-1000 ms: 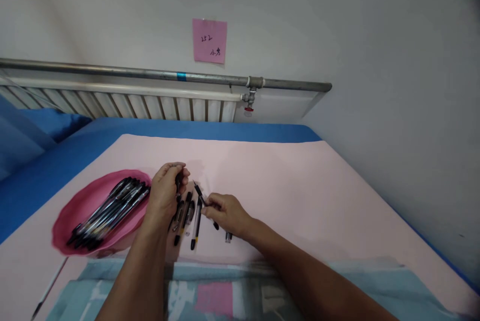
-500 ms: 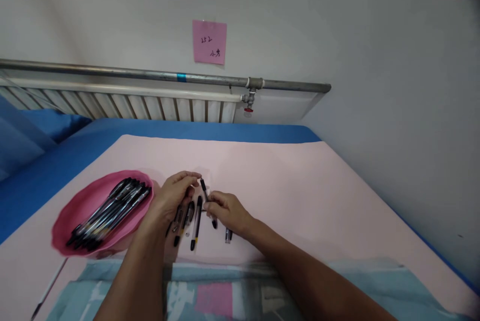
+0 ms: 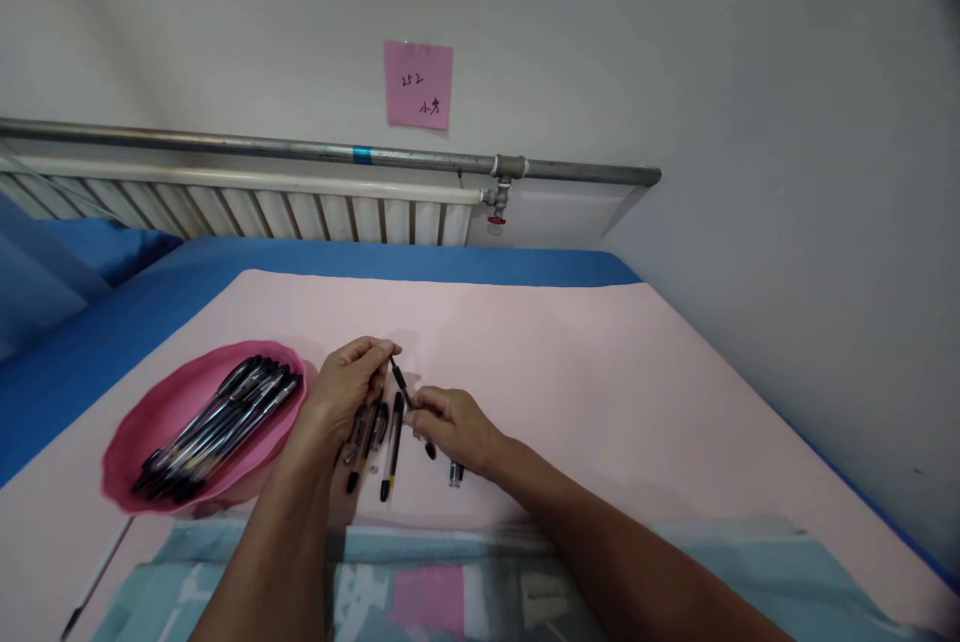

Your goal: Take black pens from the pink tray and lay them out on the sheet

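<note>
My right hand (image 3: 452, 424) pinches a pen (image 3: 399, 379) with a black grip, slanting up and left. My left hand (image 3: 352, 382) has thumb and fingertips closed at the pen's upper end, where a thin dark piece shows; whether this is the refill or the tip, I cannot tell. Below my hands lie a capless pen (image 3: 391, 447) with a yellow band, other pen parts (image 3: 360, 457) partly under my left hand, and a clear-and-black cap (image 3: 456, 473) beside my right wrist. A dark end (image 3: 430, 449) pokes out under my right fingers.
A pink scalloped basin (image 3: 120, 452) holding several black pens (image 3: 225, 422) stands left of my left forearm. A thin refill (image 3: 97, 577) lies in front of it. Pink sheeting (image 3: 570, 372) covers the blue surface. Behind are a radiator (image 3: 300, 214), a pipe (image 3: 420, 160) and a note (image 3: 418, 84).
My left fingertips have closed on the upper end of the pen, which has shifted slightly left and tilted more. My right hand keeps its pinch on the lower part.
</note>
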Motion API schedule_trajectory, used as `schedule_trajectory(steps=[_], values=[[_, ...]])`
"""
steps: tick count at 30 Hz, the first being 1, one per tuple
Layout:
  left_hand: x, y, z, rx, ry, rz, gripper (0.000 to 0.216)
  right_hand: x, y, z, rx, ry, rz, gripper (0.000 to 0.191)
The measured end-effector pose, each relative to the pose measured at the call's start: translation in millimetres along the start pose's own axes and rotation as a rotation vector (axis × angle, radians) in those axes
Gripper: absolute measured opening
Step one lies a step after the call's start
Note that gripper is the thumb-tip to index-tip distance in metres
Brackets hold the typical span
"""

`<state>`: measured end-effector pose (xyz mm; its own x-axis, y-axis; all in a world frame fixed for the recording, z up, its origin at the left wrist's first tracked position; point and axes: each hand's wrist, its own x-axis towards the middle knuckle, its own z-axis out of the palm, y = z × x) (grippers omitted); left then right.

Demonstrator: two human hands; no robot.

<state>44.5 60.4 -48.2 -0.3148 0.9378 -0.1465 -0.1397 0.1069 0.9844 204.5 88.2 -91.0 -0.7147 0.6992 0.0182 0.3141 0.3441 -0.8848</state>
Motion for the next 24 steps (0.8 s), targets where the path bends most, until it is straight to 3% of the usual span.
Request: schedule_trajectory(steps=[7, 14, 18, 22, 24], values=[[4.6, 11.0, -14.6, -0.287, 0.386, 0.172, 0.024, 0.2, 1.0, 2.0, -0.077, 0.032, 0.012, 0.011], [3.4, 20.0, -37.0, -0.491, 0.506, 0.252, 0.019, 0.4, 0.0, 2.3, -0.036, 0.034, 0.027, 0.011], [4.8, 17.5, -43.1, -0.411, 0.439, 0.164, 0.021, 2.8, 0.9, -0.4, 0.181, 0.052, 0.102, 0.012], [3.7, 8.2, -25.6, -0.057, 0.202, -0.042, 0.026, 7.0, 1.3, -5.0, 0.415, 0.128, 0.195, 0.015], [1.9, 2.6, -12.6, 0.113, 0.095, -0.055, 0.026, 8.5, 2.3, -6.3, 0.479, 0.148, 0.194, 0.015]])
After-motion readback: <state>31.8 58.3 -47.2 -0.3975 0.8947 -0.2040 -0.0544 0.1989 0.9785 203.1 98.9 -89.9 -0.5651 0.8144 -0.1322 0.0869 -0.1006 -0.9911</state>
